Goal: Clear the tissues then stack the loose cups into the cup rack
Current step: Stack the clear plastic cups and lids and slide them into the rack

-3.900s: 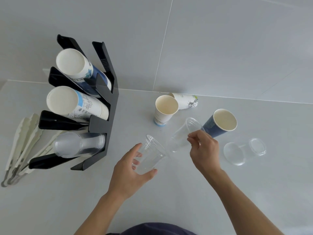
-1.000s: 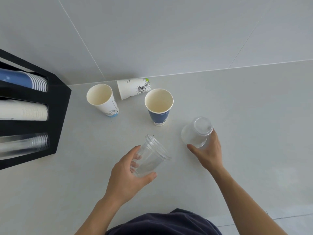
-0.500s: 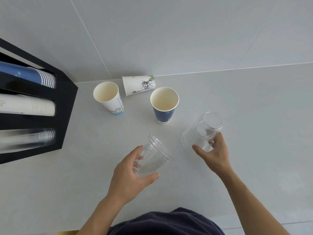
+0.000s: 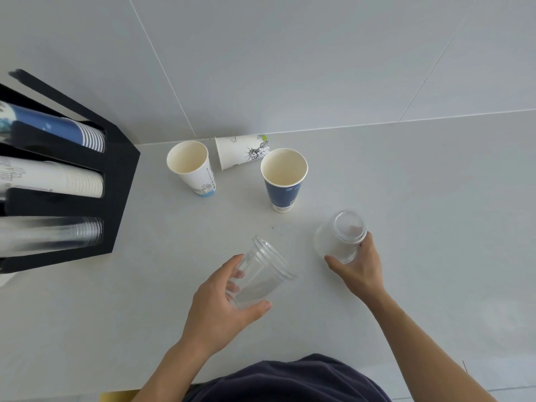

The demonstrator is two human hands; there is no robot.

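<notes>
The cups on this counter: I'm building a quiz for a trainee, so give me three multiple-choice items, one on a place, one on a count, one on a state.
1. Where does the blue paper cup stand?
A. inside the rack
B. on the counter, right of the upright white cup
C. in the left hand

2. How many loose paper cups are on the counter?
A. one
B. three
C. five

3. How does the printed white cup by the wall lie?
A. on its side
B. upright
C. upside down

Key:
1. B, it stands open-end up on the counter, right of the upright white cup.
2. B, two white and one blue; the clear cups are in the left hand and right hand.
3. A, its side wall rests on the counter.
</notes>
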